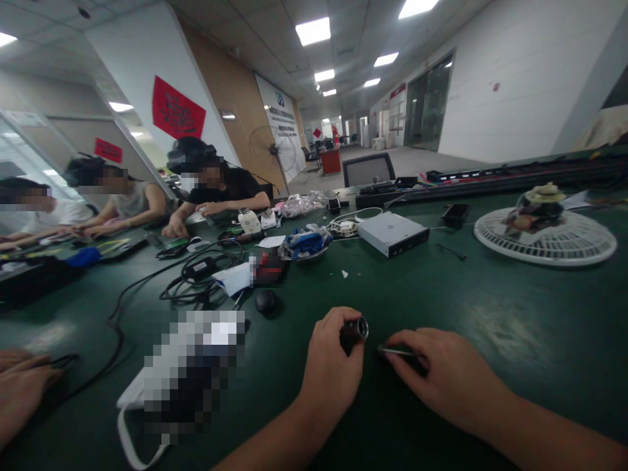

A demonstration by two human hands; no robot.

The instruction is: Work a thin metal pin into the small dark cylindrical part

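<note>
Fingers and thumb of my left hand (336, 353) wrap round a short dark cylinder (354, 328), whose round, silver-rimmed end faces right. Just to the right, my right hand (436, 366) pinches a thin dark object with a pale metallic edge (402, 351); its tip points left toward the cylinder, and a gap separates the two. Most of the thin object lies behind my fingers, so I cannot tell what it is. Both hands are low over the green table (392, 288).
A grey disc drive (392, 233), a white fan grille (544, 237) and a blue cloth in a dish (308, 242) stand farther back. Left are a black mouse (265, 301), cables and a blurred white-strapped item. Another person's hand (22, 386) rests far left; several people sit beyond.
</note>
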